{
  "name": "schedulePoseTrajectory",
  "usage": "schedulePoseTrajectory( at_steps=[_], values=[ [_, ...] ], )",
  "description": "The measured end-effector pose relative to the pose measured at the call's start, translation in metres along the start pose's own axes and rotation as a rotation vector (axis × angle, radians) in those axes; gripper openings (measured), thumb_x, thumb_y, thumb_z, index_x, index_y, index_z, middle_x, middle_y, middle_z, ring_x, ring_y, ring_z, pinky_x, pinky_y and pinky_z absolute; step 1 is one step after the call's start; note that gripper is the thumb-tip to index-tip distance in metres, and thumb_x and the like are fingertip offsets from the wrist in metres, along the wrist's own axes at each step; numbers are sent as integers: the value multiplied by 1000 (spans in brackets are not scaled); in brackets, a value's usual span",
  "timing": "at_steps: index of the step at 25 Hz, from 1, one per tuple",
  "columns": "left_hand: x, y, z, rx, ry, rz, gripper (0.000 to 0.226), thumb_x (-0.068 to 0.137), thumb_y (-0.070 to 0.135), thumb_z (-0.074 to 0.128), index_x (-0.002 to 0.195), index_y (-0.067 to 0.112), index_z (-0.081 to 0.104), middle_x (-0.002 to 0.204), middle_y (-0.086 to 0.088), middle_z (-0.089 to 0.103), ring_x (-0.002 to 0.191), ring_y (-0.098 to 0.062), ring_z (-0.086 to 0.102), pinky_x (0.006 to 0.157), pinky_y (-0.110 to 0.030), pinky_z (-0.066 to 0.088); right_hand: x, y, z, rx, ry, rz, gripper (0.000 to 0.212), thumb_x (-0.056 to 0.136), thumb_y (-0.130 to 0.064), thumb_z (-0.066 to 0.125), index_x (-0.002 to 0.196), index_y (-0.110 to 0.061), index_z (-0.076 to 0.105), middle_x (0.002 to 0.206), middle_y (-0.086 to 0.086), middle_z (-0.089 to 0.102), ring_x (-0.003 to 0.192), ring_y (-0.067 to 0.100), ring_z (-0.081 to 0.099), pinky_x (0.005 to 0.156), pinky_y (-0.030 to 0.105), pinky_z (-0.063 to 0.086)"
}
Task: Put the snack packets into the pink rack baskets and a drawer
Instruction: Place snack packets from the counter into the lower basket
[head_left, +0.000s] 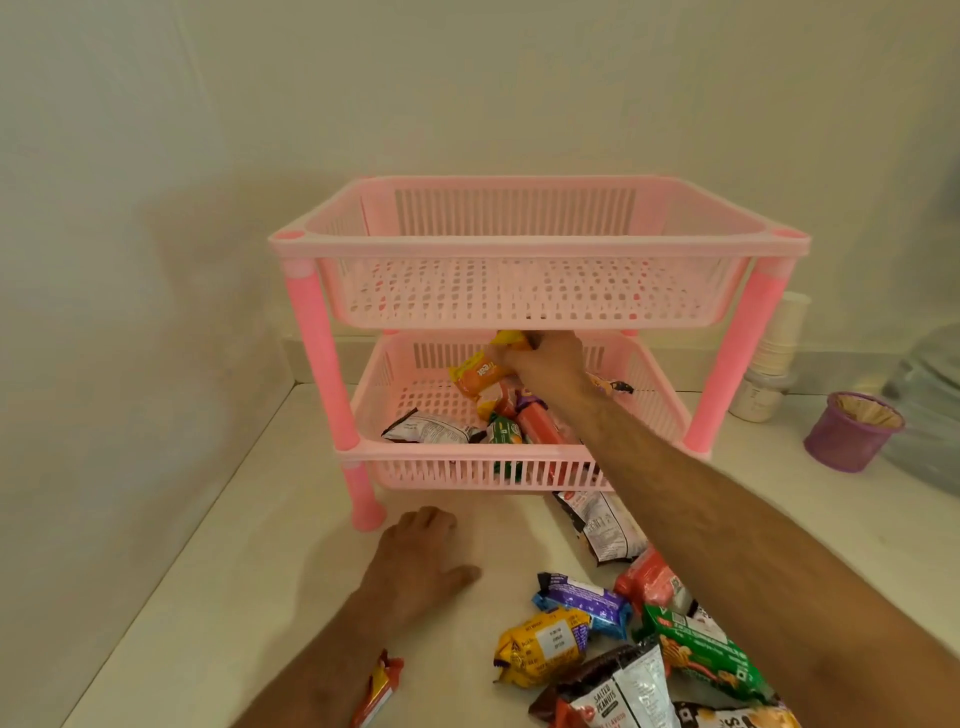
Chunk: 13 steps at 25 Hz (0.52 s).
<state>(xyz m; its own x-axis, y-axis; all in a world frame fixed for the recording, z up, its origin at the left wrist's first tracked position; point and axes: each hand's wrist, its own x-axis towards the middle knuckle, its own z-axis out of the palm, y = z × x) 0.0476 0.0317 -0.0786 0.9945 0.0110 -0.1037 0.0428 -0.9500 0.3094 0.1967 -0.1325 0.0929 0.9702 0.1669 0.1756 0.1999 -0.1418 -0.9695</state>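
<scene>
Pink two-tier rack stands on the white counter against the far wall. My right hand reaches into the lower basket, just under the floor of the upper basket; its fingers are curled round a yellow packet, gripping it above the pile. Just left of that hand, an orange biscuit packet leans tilted in the lower basket. Nearer the front wall of that basket lie a black-and-white packet, a green packet and a red tube-shaped packet, crowded together and touching. I see nothing inside the upper basket; only its perforated floor shows. My left hand rests palm down on the counter near the rack's front left leg, fingers spread fairly flat, gripping nothing. By my left forearm, at the near edge, lies a red-and-orange wrapper. To the near right, a loose heap of packets waits on the counter: a purple-and-blue packet, a yellow packet with a white label, a green packet with noodle art, a salted peanuts packet, and a dark packet with white print lying just in front of the rack, partly under my right forearm. Far right: a stack of paper cups on a white jar, and a purple cup near them.
</scene>
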Motion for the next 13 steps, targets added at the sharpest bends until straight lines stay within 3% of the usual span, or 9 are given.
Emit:
schedulePoseTrajectory(
  at_steps=[3, 4, 6, 9, 13],
  values=[
    [12, 3, 15, 97, 9, 9, 86, 87, 77, 37, 154, 25, 23, 164, -1, 20, 151, -23, 15, 122, -42, 12, 14, 10, 24, -91, -60, -81, 12, 79, -2, 78, 86, -9, 72, 85, 6, 78, 82, 14, 75, 80, 31, 61],
    [14, 3, 19, 113, 15, 13, 90, 88, 80, 28, 158, 25, 16, 168, -1, 11, 154, -23, 6, 124, -45, 4, 17, 13, 31, -209, -77, -151, 9, 81, -3, 76, 87, -9, 73, 85, 3, 78, 82, 9, 74, 82, 26, 60],
    [15, 1, 27, 141, 58, 29, 93, 86, 84, 14, 160, 27, 5, 169, -1, 0, 155, -22, -4, 123, -47, -5, 25, 21, 45, -503, -135, -283, 13, 87, -8, 68, 97, -11, 76, 100, 4, 78, 93, 14, 71, 93, 31, 56],
    [17, -1, 32, 166, 98, 44, 95, 84, 86, 7, 160, 29, 3, 169, 2, -3, 155, -20, -6, 123, -47, -8, 38, 35, 60, -818, -303, -296, 31, 91, -11, 65, 119, -20, 72, 124, 4, 70, 112, 22, 64, 105, 36, 48],
    [18, -2, 31, 165, 98, 50, 95, 83, 87, 7, 160, 31, 1, 169, 5, -5, 154, -17, -9, 124, -48, -8, 43, 49, 68, -1104, -474, -288, 33, 90, -16, 64, 122, -24, 69, 128, 5, 66, 115, 29, 60, 99, 46, 51]
  ],
)
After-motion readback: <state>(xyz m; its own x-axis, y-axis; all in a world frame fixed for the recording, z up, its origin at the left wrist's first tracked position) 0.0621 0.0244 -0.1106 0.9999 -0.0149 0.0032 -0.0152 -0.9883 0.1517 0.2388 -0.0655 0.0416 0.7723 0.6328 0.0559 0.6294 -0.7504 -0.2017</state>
